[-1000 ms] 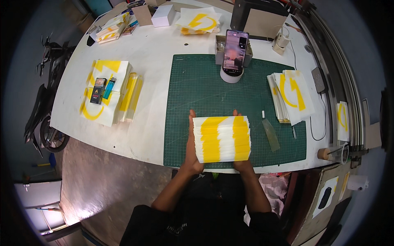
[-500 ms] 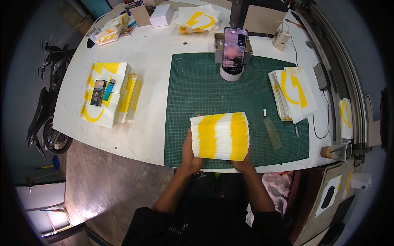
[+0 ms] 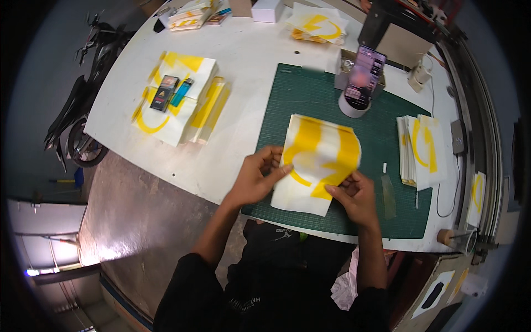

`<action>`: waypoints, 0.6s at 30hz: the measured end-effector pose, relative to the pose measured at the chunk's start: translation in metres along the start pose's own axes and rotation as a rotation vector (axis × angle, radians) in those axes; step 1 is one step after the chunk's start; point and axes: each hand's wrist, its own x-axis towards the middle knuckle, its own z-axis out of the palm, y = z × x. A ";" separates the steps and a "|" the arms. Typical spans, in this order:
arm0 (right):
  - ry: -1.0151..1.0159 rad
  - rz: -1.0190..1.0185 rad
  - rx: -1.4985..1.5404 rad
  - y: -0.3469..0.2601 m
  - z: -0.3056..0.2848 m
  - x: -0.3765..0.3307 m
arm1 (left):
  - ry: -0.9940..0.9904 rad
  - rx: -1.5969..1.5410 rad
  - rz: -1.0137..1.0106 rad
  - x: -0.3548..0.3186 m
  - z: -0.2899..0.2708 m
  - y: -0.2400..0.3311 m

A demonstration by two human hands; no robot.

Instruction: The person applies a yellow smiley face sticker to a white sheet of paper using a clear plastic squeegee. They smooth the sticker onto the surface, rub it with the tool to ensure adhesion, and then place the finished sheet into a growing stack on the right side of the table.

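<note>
Midway between left fingers (image 3: 279,175) and right fingers (image 3: 339,195), side edges pinched: yellow-and-white stack (image 3: 316,159).

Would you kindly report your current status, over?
Left hand, right hand: on opposite sides of yellow-white stack. Stack over green mat. Phone beyond, clear of hands.

Held by its sides above the green cutting mat (image 3: 304,91): a sheaf of white sheets (image 3: 315,160), marked with two broad yellow bands on its upper part and a yellow curve beside an angular yellow shape lower down. Turned slightly clockwise, bowed at right, partly blurred.
</note>
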 end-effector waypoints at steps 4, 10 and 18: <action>-0.028 0.119 -0.105 0.015 0.044 0.046 | 0.133 0.024 -0.088 0.007 -0.056 0.000; 0.025 0.291 0.065 0.030 0.124 0.131 | 0.717 0.383 0.128 -0.021 -0.106 0.025; 0.116 0.318 -0.227 0.059 0.163 0.173 | 0.794 0.347 0.046 -0.083 -0.085 -0.070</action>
